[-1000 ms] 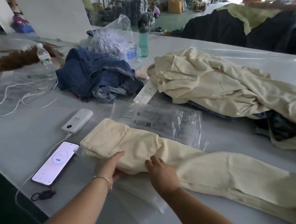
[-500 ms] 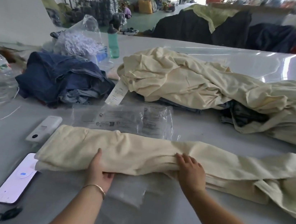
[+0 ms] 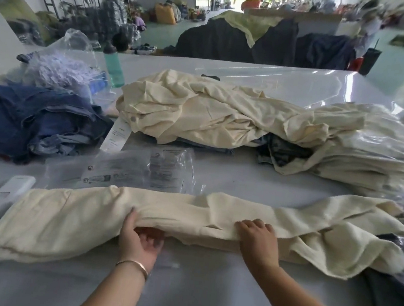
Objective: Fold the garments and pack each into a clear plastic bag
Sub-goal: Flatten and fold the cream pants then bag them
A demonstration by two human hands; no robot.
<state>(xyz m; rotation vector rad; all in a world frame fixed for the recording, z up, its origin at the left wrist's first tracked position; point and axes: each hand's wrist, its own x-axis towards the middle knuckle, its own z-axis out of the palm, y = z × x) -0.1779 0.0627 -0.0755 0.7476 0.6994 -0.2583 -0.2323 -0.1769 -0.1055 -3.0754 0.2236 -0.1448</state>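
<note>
Both hands are gripping the cream garment point(image 3: 89, 217) along the table's point(image 3: 203, 294) near edge: left hand point(image 3: 141, 241) pinching its fold, right hand point(image 3: 258, 242) curling over it.

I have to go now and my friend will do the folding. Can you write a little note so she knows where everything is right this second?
Left hand: grips the near edge of the cream garment, thumb on top, fingers curled under.
Right hand: fingers curl over the same edge, further right.
The garment lies in a long strip across the table; its right end is bunched.
Empty clear bags lie just behind it.
Done: lengthwise fold.
Left: fold it short, bag it, then do the cream pile and the denim pile.
</note>
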